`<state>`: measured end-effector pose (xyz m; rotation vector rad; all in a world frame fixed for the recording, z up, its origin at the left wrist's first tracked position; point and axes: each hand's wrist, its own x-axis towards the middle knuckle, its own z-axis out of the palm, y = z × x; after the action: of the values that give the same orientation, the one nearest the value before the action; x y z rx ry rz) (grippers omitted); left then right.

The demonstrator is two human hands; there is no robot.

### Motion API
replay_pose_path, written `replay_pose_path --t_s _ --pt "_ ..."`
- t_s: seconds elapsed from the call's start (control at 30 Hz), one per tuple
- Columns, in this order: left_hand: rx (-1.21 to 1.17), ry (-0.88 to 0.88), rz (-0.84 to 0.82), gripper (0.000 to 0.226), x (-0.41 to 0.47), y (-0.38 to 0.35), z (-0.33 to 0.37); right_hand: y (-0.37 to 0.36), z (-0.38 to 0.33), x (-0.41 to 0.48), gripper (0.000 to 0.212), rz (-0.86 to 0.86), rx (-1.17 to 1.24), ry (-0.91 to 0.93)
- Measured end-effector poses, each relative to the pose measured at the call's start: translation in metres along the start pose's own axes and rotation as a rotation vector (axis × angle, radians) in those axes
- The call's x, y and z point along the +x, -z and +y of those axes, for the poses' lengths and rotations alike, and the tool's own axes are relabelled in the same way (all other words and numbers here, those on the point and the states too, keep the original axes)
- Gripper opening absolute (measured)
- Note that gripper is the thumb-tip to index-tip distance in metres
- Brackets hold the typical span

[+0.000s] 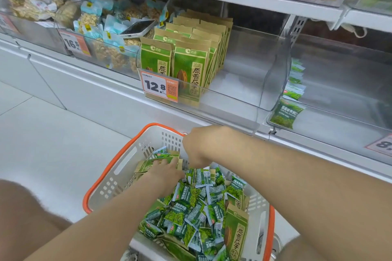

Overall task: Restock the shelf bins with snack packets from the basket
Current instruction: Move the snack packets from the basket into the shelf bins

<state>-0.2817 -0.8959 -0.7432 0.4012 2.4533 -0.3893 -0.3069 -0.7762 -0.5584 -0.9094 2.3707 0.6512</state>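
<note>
Basket: white basket (118, 186) with orange rim, nearest us, heaped with small green packets (191, 210); pale tiled floor (42, 133) beside it.
Shelf: clear bin (250, 91) holds upright seed packets (189, 68) facing us.
Seed packet (148, 165): far-left basket corner, flat, long axis left-right.
Left hand (167, 170): our fingers (163, 162) spread on it.
Right hand (196, 148): fingers curled downward at its right end; we cannot tell the grip.

Price tag (159, 86) on the clear bin (265, 82) front is reading "12.8", QR code beside it. Seed packets (191, 70) in that bin are showing "洽洽" and "原香瓜子"; another packet (236, 237) in the basket (118, 167) is showing "原香瓜子". Left tag (74, 44) is reading "16.5". Right-edge tag (381, 144) is showing a cut-off "8". Small green packets (191, 214): print unreadable.
</note>
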Motion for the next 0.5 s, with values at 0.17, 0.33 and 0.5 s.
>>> replay_pose_path --t_s 0.17,0.33,0.5 --pt "-0.063 -0.029 0.004 0.06 0.005 0.002 0.001 -0.001 0.002 0.001 0.017 -0.019 -0.003 0.028" --pt "-0.18 0.074 0.125 0.041 0.003 0.013 0.002 0.0 0.01 -0.005 0.037 -0.045 0.005 0.022" --pt "-0.29 0.256 0.312 0.035 -0.013 0.036 -0.004 -0.002 0.013 -0.006 0.034 -0.039 0.05 0.01"
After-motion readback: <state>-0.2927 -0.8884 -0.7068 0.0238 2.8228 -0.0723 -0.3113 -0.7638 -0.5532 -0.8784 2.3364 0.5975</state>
